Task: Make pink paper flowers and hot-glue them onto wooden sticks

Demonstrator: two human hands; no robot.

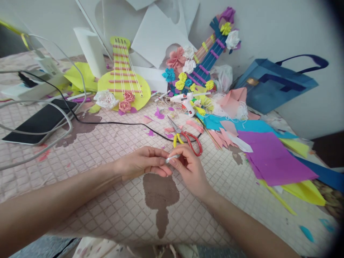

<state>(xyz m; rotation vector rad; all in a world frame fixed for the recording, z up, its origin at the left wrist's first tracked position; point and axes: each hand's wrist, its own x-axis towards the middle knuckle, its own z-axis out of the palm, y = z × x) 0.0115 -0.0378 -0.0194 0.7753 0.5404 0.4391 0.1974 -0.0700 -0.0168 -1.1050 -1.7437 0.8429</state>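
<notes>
A small rolled white strip [172, 158], probably paper, is pinched between both hands above the quilted table cover. My left hand [150, 162] has its fingertips closed on the strip's left end. From the other side, my right hand [189, 166] grips it between thumb and forefinger. Just beyond the hands lie scissors [191, 138] with red handles and a yellow-handled tool [177, 139]. Behind them rests a white glue gun [186, 102] among paper scraps. The strip's exact form is partly hidden by the fingers.
A yellow paper guitar [126, 82] and a blue flower-decked one [204, 68] lean at the back. Purple paper [276, 157] and a blue bag [274, 86] are at the right. A black cord [118, 123] crosses toward the scissors; a phone [40, 122] lies left.
</notes>
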